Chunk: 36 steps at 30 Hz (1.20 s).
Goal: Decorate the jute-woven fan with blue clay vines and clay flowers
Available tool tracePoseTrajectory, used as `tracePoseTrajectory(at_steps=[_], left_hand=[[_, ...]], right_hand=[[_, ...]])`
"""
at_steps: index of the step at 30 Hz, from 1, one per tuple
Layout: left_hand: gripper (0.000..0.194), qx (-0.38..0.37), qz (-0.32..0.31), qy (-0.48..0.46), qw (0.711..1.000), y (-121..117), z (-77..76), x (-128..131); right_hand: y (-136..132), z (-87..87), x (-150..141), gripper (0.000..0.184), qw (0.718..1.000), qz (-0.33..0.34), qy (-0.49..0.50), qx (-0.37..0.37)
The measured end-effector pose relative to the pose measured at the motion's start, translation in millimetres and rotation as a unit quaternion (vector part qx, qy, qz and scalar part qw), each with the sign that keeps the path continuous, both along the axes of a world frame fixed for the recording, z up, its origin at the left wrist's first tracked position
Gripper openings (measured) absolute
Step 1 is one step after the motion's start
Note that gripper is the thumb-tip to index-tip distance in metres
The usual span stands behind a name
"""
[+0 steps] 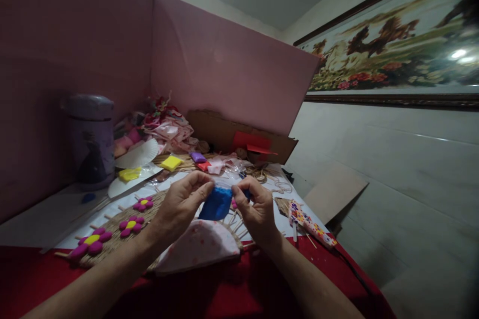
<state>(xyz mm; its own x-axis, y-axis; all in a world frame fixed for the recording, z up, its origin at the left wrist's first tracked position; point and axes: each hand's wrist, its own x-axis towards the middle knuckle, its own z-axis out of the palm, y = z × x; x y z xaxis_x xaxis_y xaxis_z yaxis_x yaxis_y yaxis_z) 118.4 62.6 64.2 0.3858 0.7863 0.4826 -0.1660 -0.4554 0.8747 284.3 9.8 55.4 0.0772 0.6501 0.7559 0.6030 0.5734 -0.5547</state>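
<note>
Pinches with thumb and forefinger of the left hand (182,203) at one top corner of a blue packet (217,204), and with thumb and forefinger of the right hand (259,209) at the other, both grips closed. Shows what looks like clear film along the packet's upper edge, though too dim to be sure. Hangs the packet tilted between the hands, lower edge just behind the top of a spotted cloth piece (202,246); contact there impossible to tell. To the left of that piece, a woven mat (114,224) with sticks poking from its rim and three magenta flowers (130,226) in a row, each with a yellow centre. Under these, a white sheet (22,232), with red cloth (37,284) at the near edge. Past the left hand, two yellow packets (171,162), a purple packet (198,157) and, touching or nearly so, a red packet (204,166). Farther left, a white fluted plate (144,154) and an upright lilac canister (92,144) close to the pink panel (75,35). Right of the right hand, a flower-patterned tool (310,224) with a dark cord (352,264), and beyond the table, a leaning board (331,192) near the tiled wall (419,159).
</note>
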Motion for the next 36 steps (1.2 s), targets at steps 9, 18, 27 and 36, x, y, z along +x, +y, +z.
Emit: tracePoseTrajectory(at_steps=[9, 18, 27, 36], left_hand=[[0.02, 0.021, -0.005, 0.053, 0.998, -0.2, -3.7, -1.4], [0.024, -0.065, -0.086, 0.043, 0.993, -2.2, 4.6, 0.0], [0.021, -0.179, -0.189, -0.016, 0.966, 1.3, -3.2, 1.0], [0.016, -0.189, -0.117, -0.017, 0.975, -1.4, -0.2, 2.7]], right_hand=[[-1.5, 2.0, -2.1, 0.015, 0.999, 0.049, -0.013, -0.006], [-1.2, 1.8, -2.4, 0.01, 0.996, 0.087, -0.034, 0.016], [-0.6, 1.4, -2.2, 0.007, 0.995, 0.07, -0.051, 0.04], [1.5, -0.3, -3.4, 0.008, 0.997, 0.075, -0.021, -0.018]])
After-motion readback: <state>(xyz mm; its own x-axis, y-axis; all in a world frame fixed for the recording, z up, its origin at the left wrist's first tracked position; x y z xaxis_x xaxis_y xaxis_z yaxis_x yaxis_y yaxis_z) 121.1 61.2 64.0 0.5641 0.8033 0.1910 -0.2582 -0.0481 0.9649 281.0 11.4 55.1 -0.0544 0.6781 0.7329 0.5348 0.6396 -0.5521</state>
